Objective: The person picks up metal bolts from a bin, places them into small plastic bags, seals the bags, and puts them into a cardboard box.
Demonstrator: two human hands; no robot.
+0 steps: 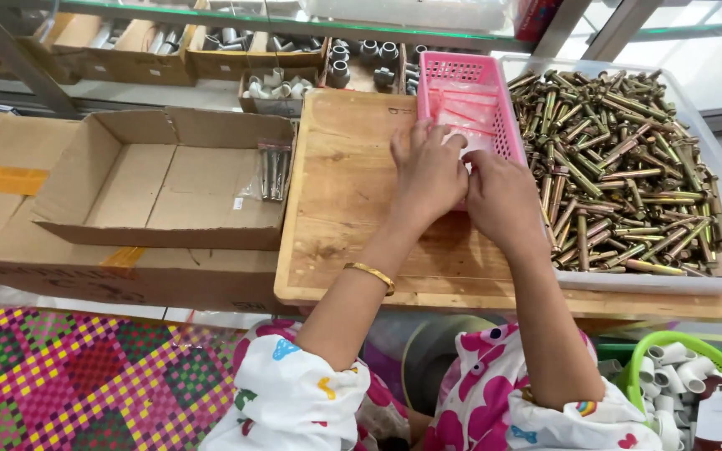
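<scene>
**Both your hands meet at the near end of the pink basket**

Your left hand [429,174] lies palm down, fingers spread and reaching onto the pink basket [470,104], forearm angling up from lower left with a gold bangle [371,276] at the wrist. Your right hand [501,196] sits just beside it, touching, knuckles up and fingers curled under at the basket's near edge; whether they pinch anything is hidden.

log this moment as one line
left hand in pink basket | right hand beside it, grip unclear | bolts right | open carton left
</scene>
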